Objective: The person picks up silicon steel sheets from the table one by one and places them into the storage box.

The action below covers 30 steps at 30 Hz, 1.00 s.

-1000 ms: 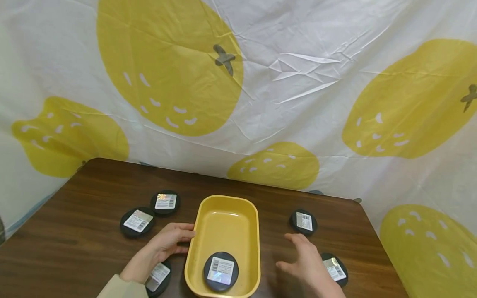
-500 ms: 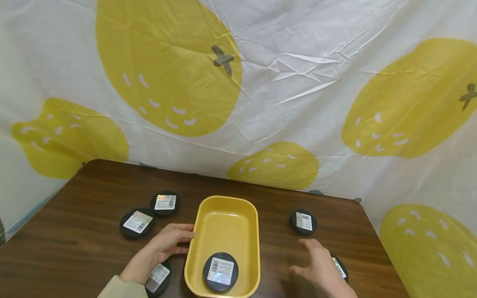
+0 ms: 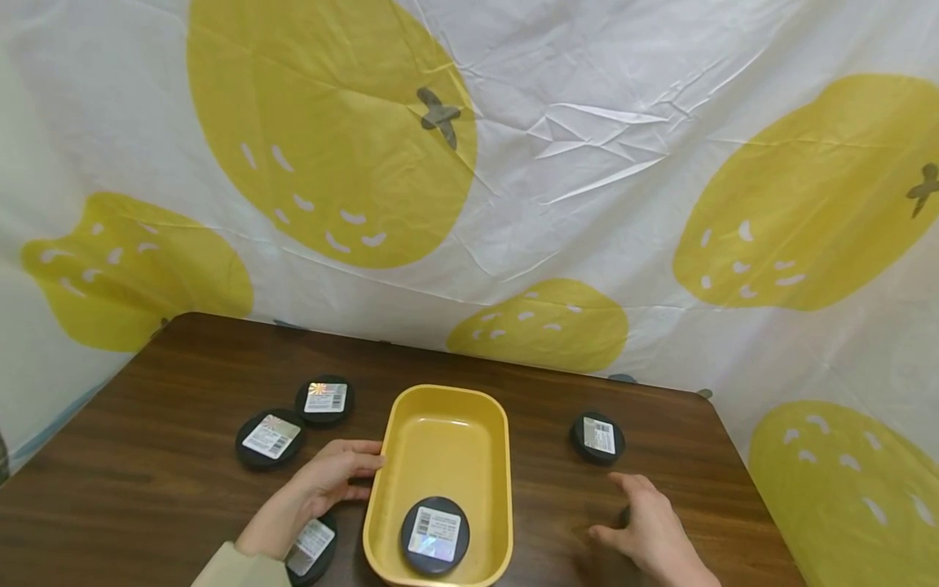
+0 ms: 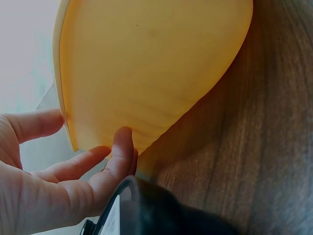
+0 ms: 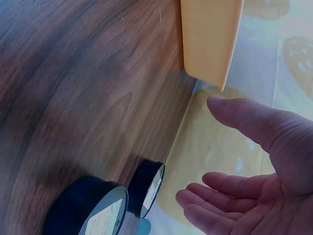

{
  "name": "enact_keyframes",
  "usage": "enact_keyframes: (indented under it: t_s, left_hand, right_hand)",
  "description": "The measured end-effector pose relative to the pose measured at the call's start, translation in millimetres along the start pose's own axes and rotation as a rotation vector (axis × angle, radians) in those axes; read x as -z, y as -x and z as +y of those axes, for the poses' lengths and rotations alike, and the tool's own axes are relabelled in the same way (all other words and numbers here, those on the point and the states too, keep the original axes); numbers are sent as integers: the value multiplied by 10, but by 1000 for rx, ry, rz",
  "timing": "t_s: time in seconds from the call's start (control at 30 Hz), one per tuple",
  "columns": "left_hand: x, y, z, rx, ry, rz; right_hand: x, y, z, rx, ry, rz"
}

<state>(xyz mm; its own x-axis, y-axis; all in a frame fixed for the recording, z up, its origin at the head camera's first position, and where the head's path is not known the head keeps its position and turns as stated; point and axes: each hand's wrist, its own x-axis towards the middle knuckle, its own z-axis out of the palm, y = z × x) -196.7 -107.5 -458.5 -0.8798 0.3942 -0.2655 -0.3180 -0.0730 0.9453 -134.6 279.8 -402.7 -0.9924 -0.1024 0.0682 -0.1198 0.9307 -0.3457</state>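
Yellow tray (image 3: 447, 444) sits on the tabletop, approx. center, long axis pointing away from the person. Tray disc (image 3: 434, 536), black w/ white label facing up, lies flat on the tray floor at the near end. L hand (image 3: 336, 475): fingertips rest on outer side of tray's L wall & rim, hand not closed round it. R hand (image 3: 649, 526): above table, R of tray & apart from it; thumb & fingers held apart, grip unclosed. Part-hidden disc (image 3: 624, 516) shows as a dark edge behind R hand; contact cannot be told. Far R disc (image 3: 597, 438) lies just beyond R fingertips, label up. L side: near L disc (image 3: 311, 550) is partly covered by L wrist; mid L disc (image 3: 270, 439) & far L disc (image 3: 325, 399) lie side by side, beyond L hand. Pale sleeve (image 3: 245, 567) covers L forearm. Table (image 3: 147, 424): dark brown wood grain. Behind it: white cloth (image 3: 572, 204) w/ large yellow fruit print, creased at upper center.
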Motion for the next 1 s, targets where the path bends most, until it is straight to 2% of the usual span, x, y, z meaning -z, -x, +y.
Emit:
enact_keyframes:
  t_s: [0.6, 1.0]
  left_hand:
    - [9, -8, -5, 2, 9, -4]
    - [23, -27, -41, -4, 5, 1]
  right_hand:
    - [55, 15, 256, -187, 48, -156]
    - [89, 59, 407, -205, 63, -157]
